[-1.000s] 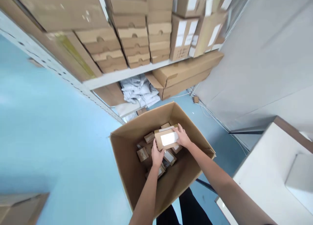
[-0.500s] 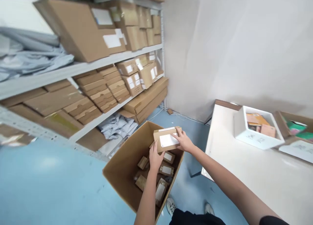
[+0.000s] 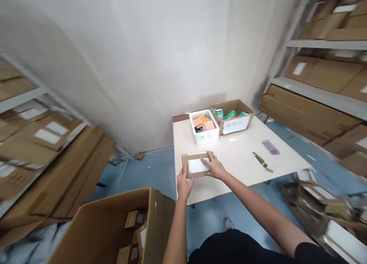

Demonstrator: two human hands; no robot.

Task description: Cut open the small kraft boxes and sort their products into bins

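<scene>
Between my two hands is a small cardboard box (image 3: 185, 164) with a white label on its top face, held over the near left part of the white table (image 3: 229, 164). My left hand (image 3: 184, 183) grips its lower left corner, thumb and fingers on the edges. At the right end my right hand (image 3: 214, 166) is closed on the box, one finger lying across the label. A large open carton (image 3: 162, 206) with several smaller boxes inside stands at lower left, beside my left forearm.
On the table are a white bin (image 3: 207, 137) of orange and pink packets, a cardboard carton (image 3: 236, 124) with green items, a yellow-black utility knife (image 3: 259, 159) and a blurred purple thing (image 3: 270, 147). Shelves (image 3: 321, 90) of boxes line both sides. More cartons (image 3: 323, 203) lie at lower right.
My view has swung right, from the shelf to the table. The box in both hands has moved from above the large carton to over the table's edge.
</scene>
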